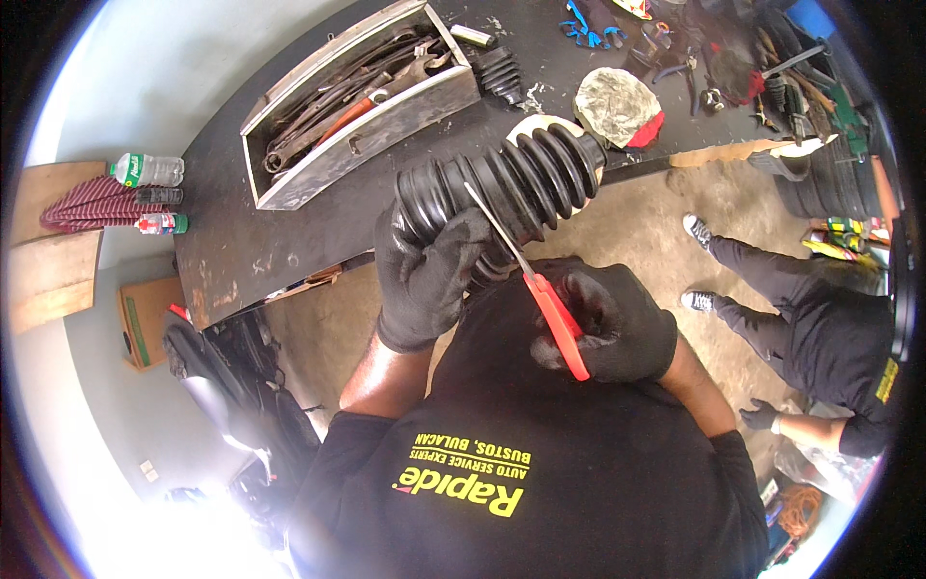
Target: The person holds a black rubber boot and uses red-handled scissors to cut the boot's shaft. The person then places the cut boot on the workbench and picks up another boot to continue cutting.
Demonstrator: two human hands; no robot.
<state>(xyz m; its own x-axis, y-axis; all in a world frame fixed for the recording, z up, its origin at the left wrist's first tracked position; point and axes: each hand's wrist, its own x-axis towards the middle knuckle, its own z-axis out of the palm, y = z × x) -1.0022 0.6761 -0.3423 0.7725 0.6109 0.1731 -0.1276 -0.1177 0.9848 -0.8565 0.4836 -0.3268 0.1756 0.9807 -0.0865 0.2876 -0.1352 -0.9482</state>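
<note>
My left hand (424,275), in a black glove, grips the narrow end of a black ribbed rubber boot (516,179) held up in front of my chest. My right hand (608,323), also gloved in black, holds red-handled scissors (552,309). Their thin metal blades reach up and left across the boot's ribs near my left hand's fingers. The boot's wide end points up and right toward the workbench edge.
A dark workbench (241,241) carries a metal toolbox (357,101) full of wrenches, a smaller rubber boot (502,72), a rag-covered round object (617,106) and scattered hand tools. Plastic bottles (149,172) lie at the left. Another person in black (820,328) crouches at the right.
</note>
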